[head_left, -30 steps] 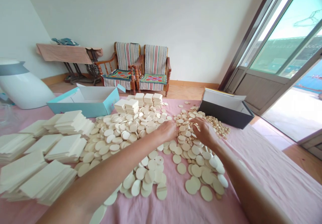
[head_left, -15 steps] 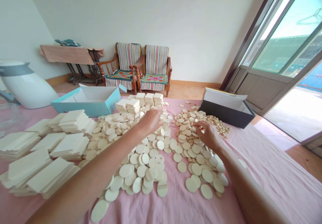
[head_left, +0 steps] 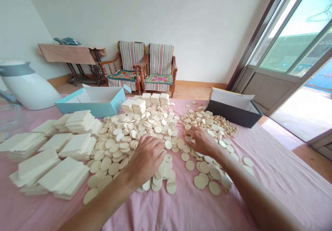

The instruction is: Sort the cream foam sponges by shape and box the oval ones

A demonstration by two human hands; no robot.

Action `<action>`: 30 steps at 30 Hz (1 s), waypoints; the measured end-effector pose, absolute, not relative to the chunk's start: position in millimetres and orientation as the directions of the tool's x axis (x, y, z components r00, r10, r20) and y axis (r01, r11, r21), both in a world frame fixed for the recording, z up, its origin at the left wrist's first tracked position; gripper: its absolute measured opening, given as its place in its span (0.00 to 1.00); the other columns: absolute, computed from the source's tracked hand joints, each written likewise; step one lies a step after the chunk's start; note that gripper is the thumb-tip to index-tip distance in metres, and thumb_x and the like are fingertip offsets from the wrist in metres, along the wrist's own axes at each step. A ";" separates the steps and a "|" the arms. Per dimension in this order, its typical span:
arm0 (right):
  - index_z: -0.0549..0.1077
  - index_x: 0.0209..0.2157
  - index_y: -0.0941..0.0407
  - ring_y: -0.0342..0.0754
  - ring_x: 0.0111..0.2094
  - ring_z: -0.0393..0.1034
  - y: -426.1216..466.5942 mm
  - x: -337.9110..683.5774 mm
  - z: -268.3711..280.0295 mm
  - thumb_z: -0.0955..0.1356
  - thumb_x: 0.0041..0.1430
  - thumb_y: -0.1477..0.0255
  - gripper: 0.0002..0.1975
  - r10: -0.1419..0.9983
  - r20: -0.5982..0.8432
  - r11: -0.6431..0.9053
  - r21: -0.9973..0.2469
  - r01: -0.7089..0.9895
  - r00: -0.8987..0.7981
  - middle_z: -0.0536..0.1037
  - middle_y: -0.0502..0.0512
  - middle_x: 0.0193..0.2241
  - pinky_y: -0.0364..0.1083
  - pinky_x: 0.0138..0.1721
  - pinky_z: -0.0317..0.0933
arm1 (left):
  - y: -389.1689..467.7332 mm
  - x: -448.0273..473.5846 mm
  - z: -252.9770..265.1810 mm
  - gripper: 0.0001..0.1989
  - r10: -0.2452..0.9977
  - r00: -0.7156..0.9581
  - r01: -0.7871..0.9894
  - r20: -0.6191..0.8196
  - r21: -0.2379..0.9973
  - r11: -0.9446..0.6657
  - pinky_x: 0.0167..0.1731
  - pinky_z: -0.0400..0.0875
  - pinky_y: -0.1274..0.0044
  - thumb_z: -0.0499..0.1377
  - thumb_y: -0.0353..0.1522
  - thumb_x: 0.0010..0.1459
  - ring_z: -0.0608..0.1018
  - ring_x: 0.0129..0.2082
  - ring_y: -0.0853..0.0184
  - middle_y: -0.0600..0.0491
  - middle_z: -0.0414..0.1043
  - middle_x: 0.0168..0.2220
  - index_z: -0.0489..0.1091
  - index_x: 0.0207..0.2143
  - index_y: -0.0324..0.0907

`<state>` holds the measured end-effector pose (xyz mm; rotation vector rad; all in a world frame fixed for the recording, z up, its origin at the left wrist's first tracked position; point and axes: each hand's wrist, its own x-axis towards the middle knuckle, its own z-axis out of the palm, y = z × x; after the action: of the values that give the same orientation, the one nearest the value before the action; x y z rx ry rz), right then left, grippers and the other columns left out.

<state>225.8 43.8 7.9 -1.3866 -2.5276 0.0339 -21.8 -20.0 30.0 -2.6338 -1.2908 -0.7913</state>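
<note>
Pale round wooden discs (head_left: 107,146) lie in a large heap across the middle of the table. My left hand (head_left: 147,156) rests low over the near part of this heap, back up, fingers bent down together; whatever lies under them is hidden. On the right is a second heap, where larger discs (head_left: 214,173) mix with small wooden pieces (head_left: 228,127). My right hand (head_left: 201,141) is at this heap's left side, its fingers curled in around a disc at the fingertips, partly hidden.
Stacks of pale rectangular boards (head_left: 64,177) stand at left, with smaller square stacks (head_left: 139,105) behind the disc heap. An open light-blue box (head_left: 103,109), a black box (head_left: 233,113) and a white jug (head_left: 36,89) stand on the pink cloth (head_left: 282,168).
My left hand has come back towards me from the far part of the heap. My right hand has shifted slightly left and nearer, its fingers curling in. The view has tilted slightly.
</note>
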 end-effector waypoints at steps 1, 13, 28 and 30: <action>0.74 0.35 0.57 0.49 0.37 0.68 44.7 223.9 8.4 0.65 0.57 0.71 0.07 0.828 0.200 0.549 -0.098 0.830 -0.524 0.72 0.58 0.32 0.45 0.37 0.59 | -20.6 -22.6 28.4 0.07 0.699 0.487 0.763 0.524 0.135 -0.632 0.51 0.62 0.65 0.53 0.29 0.60 0.74 0.39 0.65 0.53 0.74 0.35 0.71 0.34 0.43; 0.71 0.25 0.58 0.44 0.27 0.66 59.8 192.2 32.1 0.63 0.55 0.78 0.08 0.884 0.169 0.462 -0.185 0.867 -0.435 0.73 0.54 0.24 0.42 0.29 0.54 | -19.9 -37.0 20.0 0.08 0.605 0.321 0.732 0.728 0.215 -0.647 0.55 0.62 0.65 0.53 0.26 0.59 0.75 0.41 0.66 0.53 0.76 0.38 0.70 0.39 0.43; 0.68 0.48 0.61 0.57 0.46 0.67 4.5 184.5 36.0 0.70 0.52 0.67 0.23 0.884 -0.054 0.459 -0.092 0.883 -0.465 0.73 0.66 0.44 0.50 0.43 0.59 | -8.3 -36.7 17.1 0.07 0.600 0.438 0.649 0.669 0.227 -0.726 0.43 0.67 0.70 0.53 0.28 0.60 0.75 0.37 0.65 0.52 0.75 0.32 0.70 0.33 0.41; 0.67 0.50 0.62 0.58 0.48 0.66 6.3 182.6 27.5 0.69 0.53 0.64 0.25 0.904 -0.064 0.418 -0.058 0.906 -0.422 0.72 0.67 0.45 0.50 0.45 0.59 | -5.6 -37.8 15.4 0.06 0.577 0.429 0.651 0.695 0.205 -0.731 0.43 0.67 0.69 0.53 0.28 0.60 0.75 0.37 0.64 0.52 0.75 0.32 0.70 0.32 0.41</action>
<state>182.6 6.3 27.5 -1.7017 -2.6654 0.1318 -37.8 -5.6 15.4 -2.5738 -1.1102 -1.1936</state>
